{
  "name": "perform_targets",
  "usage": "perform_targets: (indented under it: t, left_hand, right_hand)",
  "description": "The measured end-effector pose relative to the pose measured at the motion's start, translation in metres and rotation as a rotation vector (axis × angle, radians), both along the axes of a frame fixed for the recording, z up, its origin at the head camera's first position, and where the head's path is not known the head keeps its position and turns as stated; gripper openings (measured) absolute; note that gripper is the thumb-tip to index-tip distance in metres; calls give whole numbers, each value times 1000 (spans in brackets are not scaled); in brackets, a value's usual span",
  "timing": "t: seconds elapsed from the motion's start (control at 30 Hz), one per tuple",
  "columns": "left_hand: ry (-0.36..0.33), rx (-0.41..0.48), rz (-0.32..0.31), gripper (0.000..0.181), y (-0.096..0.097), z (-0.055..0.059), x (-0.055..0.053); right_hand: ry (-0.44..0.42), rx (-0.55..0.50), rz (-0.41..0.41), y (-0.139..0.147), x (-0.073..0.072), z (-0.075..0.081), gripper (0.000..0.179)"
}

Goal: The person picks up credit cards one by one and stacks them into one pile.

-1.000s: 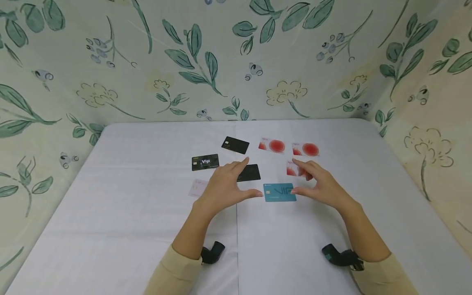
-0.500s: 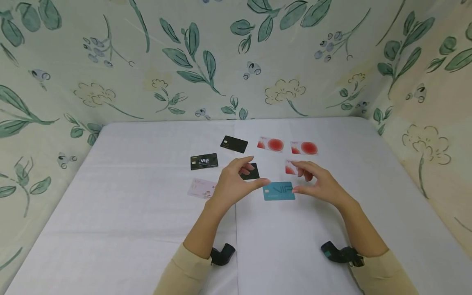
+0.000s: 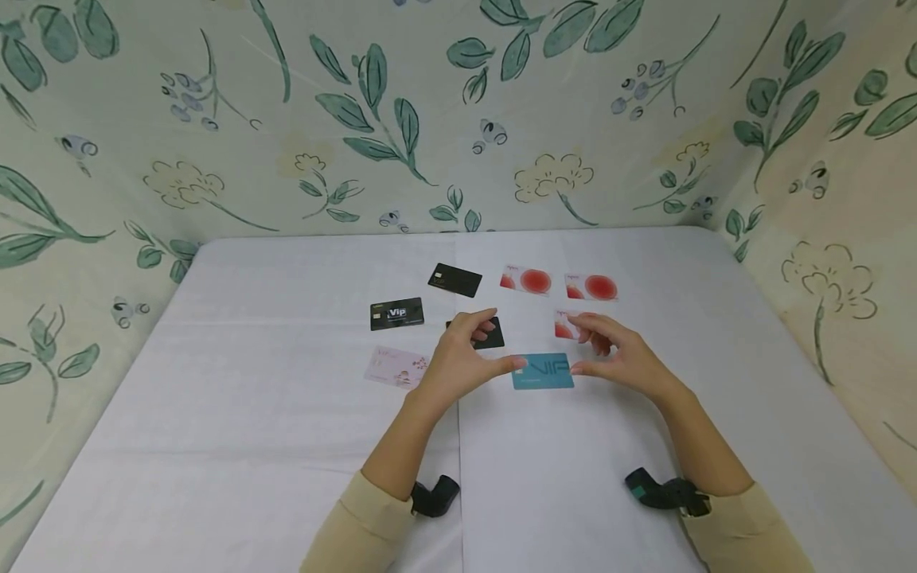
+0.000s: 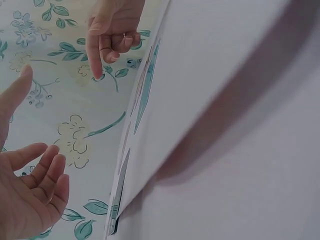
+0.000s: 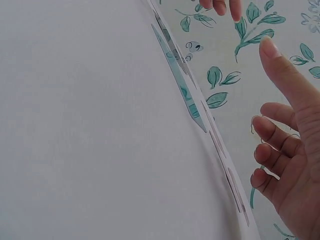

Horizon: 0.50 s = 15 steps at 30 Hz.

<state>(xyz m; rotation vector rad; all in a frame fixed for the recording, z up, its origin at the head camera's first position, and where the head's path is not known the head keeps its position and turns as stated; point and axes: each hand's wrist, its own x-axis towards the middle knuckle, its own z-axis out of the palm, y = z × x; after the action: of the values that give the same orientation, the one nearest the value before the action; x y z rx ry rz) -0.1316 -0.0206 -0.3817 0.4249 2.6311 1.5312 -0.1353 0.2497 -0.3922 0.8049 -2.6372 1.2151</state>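
Observation:
In the head view a teal VIP card lies flat on the white table. My left hand hovers at its left end, thumb tip overlapping the card's corner and fingers loosely bent. From the other side my right hand faces it, thumb tip by the card's right edge. Both hands hold nothing; the wrist views show them raised above the tabletop, apart from the cards. Partly hidden behind the left hand is a black card. A red-and-white card is partly covered by the right fingers.
Around them lie a pale pink card, a black Vip card, another black card and two cards with red discs, one left and one right. Floral cloth hangs behind the white table.
My left hand has moved right and its fingers have bent more, uncovering more of the pink card. The right hand has stayed nearly still. The cards have not moved.

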Motion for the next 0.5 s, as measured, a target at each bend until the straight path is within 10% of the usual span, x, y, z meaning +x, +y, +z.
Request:
perform_targets:
  t: [0.5]
  left_hand:
    - [-127, -58, -80, 79, -4, -19, -5]
  right_hand:
    - [-140, 35, -12, 2, 0, -9, 61]
